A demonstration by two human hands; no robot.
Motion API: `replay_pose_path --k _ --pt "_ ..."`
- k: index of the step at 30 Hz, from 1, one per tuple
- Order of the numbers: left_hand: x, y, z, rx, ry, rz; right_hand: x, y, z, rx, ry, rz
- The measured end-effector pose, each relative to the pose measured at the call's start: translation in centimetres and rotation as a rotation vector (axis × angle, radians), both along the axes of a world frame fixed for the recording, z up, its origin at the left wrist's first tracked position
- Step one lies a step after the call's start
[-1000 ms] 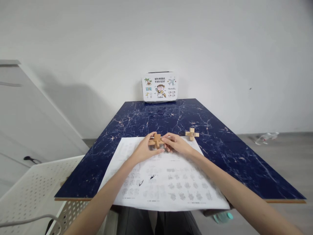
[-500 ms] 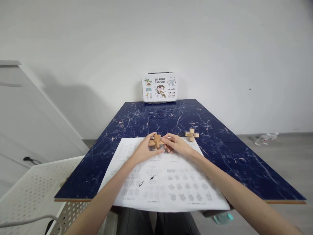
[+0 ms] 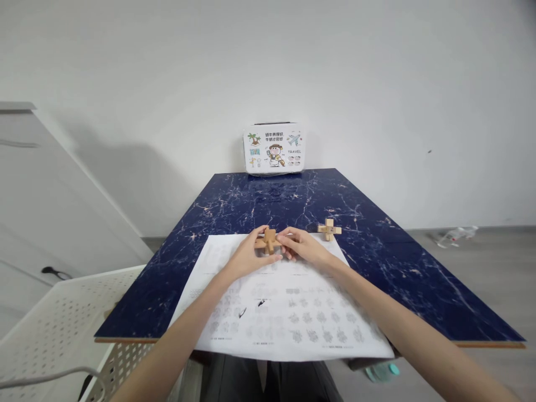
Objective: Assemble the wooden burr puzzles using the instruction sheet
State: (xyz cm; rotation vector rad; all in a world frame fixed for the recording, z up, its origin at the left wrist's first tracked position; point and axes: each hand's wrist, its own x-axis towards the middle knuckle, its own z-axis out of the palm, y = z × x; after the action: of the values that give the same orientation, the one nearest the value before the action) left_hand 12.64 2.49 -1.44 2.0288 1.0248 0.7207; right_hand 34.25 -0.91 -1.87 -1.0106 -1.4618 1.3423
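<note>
A brown wooden burr puzzle point(image 3: 270, 238) with crossing bars is held between my two hands, just over the top part of a printed paper sheet point(image 3: 268, 329). My left hand point(image 3: 248, 254) grips its left side, fingers behind and thumb stretched along the near side. From the right, my right hand point(image 3: 300, 244) pinches the end of a bar between thumb and fingers. A paler wooden burr puzzle point(image 3: 329, 229), marked on one face, rests to the right of my right hand at the sheet's top edge.
The blue marbled table point(image 3: 268, 195) carries a white cartoon-printed case point(image 3: 274, 149) against the wall at its far end. A white perforated basket point(image 3: 62, 312) stands at the left. Below the right side lies a bottle with a teal cap point(image 3: 382, 372); clear plastic point(image 3: 455, 237) is on the floor.
The view has shifted very slightly. Both hands keep their hold on the brown puzzle, and its near bar looks slightly turned.
</note>
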Motion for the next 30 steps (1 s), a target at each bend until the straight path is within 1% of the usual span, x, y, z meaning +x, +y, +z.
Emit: replay_pose_path --k 12,21,30 --pt "-0.06 -0.02 -0.06 0.020 -0.015 -0.003 -0.06 -0.03 0.04 0.000 0.006 0.002" --pt "0.00 -0.15 0.19 0.016 -0.014 0.005 -0.04 0.03 -0.12 0.004 0.001 0.004" --pt "-0.04 0.00 -0.01 0.029 -0.011 0.003 0.00 0.09 -0.18 0.011 0.015 0.016"
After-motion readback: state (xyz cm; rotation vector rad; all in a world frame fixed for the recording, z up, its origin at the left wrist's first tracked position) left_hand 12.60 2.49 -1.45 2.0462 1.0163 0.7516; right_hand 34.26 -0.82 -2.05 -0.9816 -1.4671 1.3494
